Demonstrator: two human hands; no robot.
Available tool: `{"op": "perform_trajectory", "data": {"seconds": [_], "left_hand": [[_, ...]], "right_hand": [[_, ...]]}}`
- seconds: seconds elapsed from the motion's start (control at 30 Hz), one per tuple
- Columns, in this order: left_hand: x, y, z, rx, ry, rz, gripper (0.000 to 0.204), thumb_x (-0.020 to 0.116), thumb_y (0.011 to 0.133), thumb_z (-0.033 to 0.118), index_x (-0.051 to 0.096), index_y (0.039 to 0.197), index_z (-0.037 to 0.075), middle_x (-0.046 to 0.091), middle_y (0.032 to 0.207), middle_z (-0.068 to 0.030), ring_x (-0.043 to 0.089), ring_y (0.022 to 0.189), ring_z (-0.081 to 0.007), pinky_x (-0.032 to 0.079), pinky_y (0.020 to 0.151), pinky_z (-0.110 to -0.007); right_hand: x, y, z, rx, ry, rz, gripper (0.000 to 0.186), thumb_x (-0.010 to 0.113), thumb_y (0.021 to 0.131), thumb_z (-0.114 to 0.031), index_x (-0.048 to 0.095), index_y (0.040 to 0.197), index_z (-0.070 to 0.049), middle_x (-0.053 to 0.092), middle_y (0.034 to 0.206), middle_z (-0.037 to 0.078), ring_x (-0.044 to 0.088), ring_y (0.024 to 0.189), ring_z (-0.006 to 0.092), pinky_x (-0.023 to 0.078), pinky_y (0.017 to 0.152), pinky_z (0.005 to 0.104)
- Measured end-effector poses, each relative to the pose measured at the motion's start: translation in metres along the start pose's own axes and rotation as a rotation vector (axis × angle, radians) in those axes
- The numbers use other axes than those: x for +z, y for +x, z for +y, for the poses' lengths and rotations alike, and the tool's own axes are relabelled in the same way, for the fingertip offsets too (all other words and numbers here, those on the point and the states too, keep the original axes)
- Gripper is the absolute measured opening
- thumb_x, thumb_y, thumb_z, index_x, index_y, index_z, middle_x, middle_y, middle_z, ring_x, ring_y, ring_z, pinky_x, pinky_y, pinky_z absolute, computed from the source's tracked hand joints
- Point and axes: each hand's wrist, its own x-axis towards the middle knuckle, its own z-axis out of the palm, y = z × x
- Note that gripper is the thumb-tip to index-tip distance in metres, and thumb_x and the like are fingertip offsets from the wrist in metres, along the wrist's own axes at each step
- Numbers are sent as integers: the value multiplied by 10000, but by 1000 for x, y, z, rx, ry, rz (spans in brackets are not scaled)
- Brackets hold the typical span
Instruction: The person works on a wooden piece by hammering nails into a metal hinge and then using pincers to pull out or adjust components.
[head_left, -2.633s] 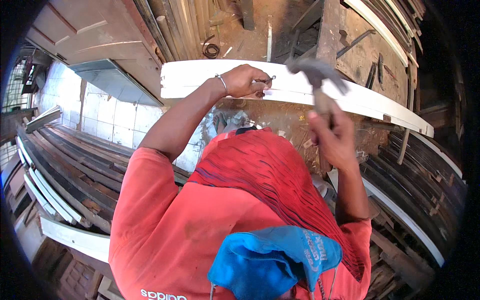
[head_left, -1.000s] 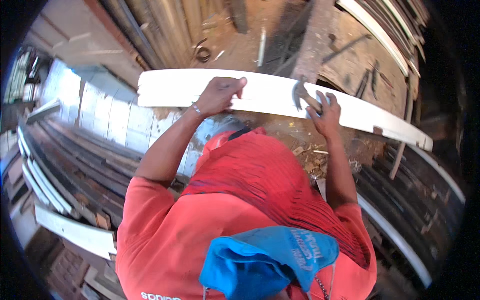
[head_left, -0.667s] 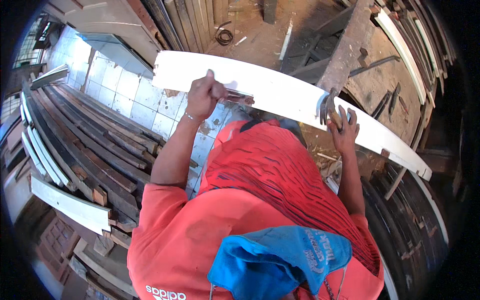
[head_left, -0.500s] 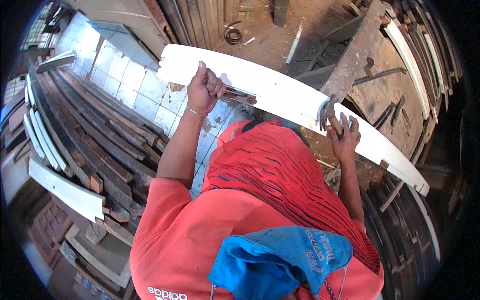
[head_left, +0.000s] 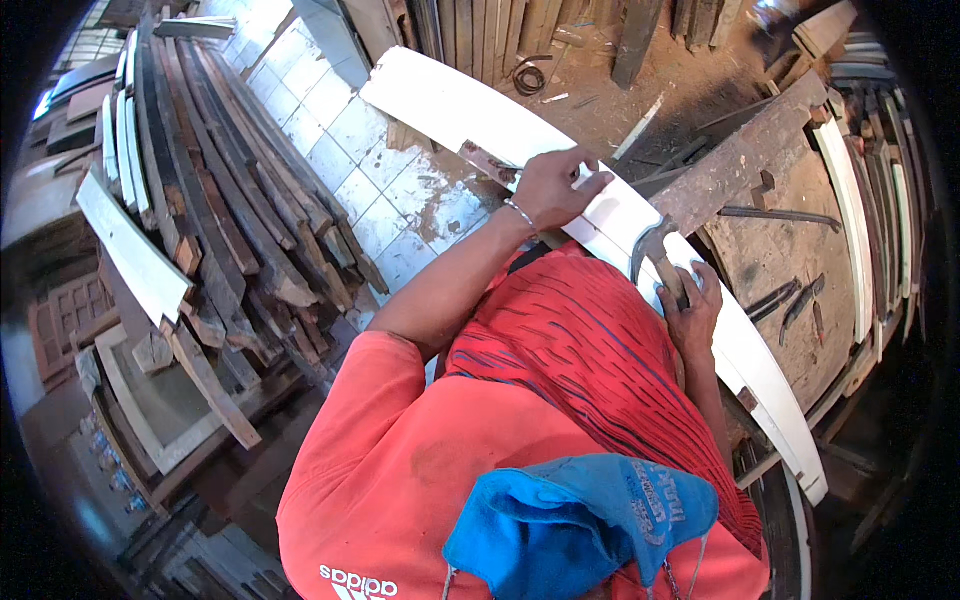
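Note:
A long, white-painted wooden plank (head_left: pixel 450 100) runs slantwise across in front of me, from the upper left to the lower right. My left hand (head_left: pixel 560 188) lies on it near the middle, fingers curled and thumb bent toward them; what they hold, if anything, cannot be made out. My right hand (head_left: pixel 692 310) is closed around the wooden handle of a claw hammer (head_left: pixel 655 245), and the hammer's dark metal head rests over the plank. A rusty brown metal fitting (head_left: pixel 487 160) sits at the plank's near edge, left of my left hand.
Stacked dark wooden boards (head_left: pixel 225 170) fill the left side, with a shorter white board (head_left: pixel 130 240) among them. A worn workbench (head_left: pixel 765 250) at right carries pliers (head_left: pixel 803 305) and a metal bar (head_left: pixel 780 215). A dark coil (head_left: pixel 530 75) lies on the floor beyond.
My left hand has moved right along the plank, from near its far-left end to its middle. The view has swung, and the plank slants more steeply. My right hand still holds the hammer.

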Motion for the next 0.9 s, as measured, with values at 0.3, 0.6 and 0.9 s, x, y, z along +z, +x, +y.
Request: {"op": "perform_trajectory", "data": {"seconds": [0.3, 0.6, 0.9], "left_hand": [[-22, -38, -82, 0, -65, 683, 175, 639, 936, 97, 681, 1090, 26, 719, 957, -139, 686, 778, -290, 538, 709, -402], [-7, -69, -52, 263, 104, 390, 177, 625, 918, 67, 688, 1083, 59, 728, 1028, -135, 693, 940, -333, 552, 809, -418], [6, -19, -85, 451, 435, 199, 331, 661, 756, 99, 730, 1078, 130, 664, 842, -95, 655, 828, -319, 496, 735, -449]], "right_hand": [[-7, -1, 31, -73, 28, -39, 474, 833, 775, -347, 702, 1193, -168, 555, 1281, 95, 514, 1226, 299, 355, 969, 477], [-8, -1, 27, -81, 18, -9, 457, 831, 776, -344, 705, 1177, -166, 561, 1258, 87, 518, 1204, 303, 342, 988, 481], [-7, 2, 18, -5, 8, -3, 465, 859, 746, -328, 725, 1153, -149, 595, 1238, 103, 553, 1188, 311, 377, 1006, 470]]}}
